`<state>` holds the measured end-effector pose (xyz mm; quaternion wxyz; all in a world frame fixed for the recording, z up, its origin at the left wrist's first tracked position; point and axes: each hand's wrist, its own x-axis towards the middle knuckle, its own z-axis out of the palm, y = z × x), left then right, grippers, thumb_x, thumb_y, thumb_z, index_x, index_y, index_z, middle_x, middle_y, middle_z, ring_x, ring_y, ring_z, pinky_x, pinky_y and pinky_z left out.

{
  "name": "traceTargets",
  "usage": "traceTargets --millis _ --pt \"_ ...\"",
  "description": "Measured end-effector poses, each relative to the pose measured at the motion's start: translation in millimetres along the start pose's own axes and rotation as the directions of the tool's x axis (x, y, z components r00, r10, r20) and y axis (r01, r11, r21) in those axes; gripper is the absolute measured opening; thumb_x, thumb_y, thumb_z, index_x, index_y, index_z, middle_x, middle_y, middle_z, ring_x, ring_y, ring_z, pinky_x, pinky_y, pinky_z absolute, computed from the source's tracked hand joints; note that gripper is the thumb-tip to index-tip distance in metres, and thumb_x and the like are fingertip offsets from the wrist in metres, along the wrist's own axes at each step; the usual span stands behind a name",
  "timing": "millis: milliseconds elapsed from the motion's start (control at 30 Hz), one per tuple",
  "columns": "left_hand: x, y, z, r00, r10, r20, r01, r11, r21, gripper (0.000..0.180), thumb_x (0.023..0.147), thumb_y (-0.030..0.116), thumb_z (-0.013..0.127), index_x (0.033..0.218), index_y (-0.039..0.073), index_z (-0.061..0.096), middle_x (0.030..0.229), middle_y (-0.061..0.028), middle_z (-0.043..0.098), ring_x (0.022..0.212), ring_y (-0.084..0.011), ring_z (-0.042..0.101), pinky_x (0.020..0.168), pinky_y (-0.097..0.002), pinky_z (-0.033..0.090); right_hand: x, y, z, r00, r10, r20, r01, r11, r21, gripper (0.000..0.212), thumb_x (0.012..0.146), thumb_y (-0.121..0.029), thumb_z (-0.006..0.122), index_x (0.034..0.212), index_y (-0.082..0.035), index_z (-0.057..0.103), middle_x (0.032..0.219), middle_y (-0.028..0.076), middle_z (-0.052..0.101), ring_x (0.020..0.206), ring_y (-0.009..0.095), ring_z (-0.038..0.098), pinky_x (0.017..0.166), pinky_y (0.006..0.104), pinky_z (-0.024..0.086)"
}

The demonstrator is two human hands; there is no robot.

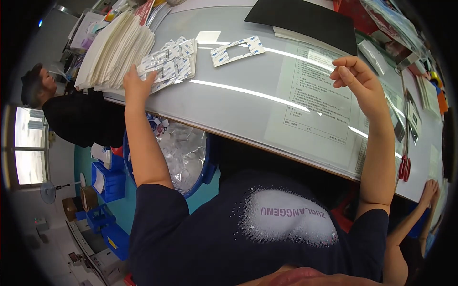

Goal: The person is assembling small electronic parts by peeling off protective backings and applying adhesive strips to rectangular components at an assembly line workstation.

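Note:
At the far left of the table, my left hand grips the near-left corner of a pile of flat white frames. Blue marks are printed across these pieces, and rectangular openings are cut through them. A single frame of the same kind lies apart on the glass, right of the pile. On the right, my right hand is raised over the tabletop, its fingers loosely curled and apart, with nothing visible in them. Beneath that hand a printed sheet shows through the glass.
Left of the frames leans a thick stack of white sheets. A black board lies at the back. Red-handled scissors rest at the right. Below the table edge stands a blue bin of clear plastic scraps. Other people sit at both sides.

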<state>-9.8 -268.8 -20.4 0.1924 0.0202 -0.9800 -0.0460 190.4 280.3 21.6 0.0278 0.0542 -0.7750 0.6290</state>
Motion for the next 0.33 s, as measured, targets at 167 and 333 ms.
traceTargets --millis 167,333 --pt "-24 31 24 0.976 0.163 -0.146 -0.169 0.985 -0.029 0.076 0.084 0.048 0.08 0.14 0.001 0.058 0.141 -0.0262 0.056 0.132 -0.0425 0.051 0.112 -0.0472 0.04 -13 -11 -24 0.966 -0.179 -0.184 0.173 0.984 -0.053 0.025 0.108 -0.022 0.057 0.119 -0.002 0.066 0.1 0.005 0.068 0.09 0.013 0.063 0.088 0.0277 0.05" --pt "-27 29 12 0.983 0.095 -0.155 -0.12 0.98 -0.159 0.071 0.084 0.048 0.079 0.137 0.005 0.062 0.143 -0.0229 0.055 0.132 -0.0419 0.051 0.113 -0.0497 0.039 -49 15 -69 0.913 -0.192 -0.359 0.151 0.979 -0.139 0.028 0.107 -0.024 0.057 0.123 -0.004 0.068 0.106 0.006 0.071 0.1 0.016 0.067 0.095 0.028 0.05"
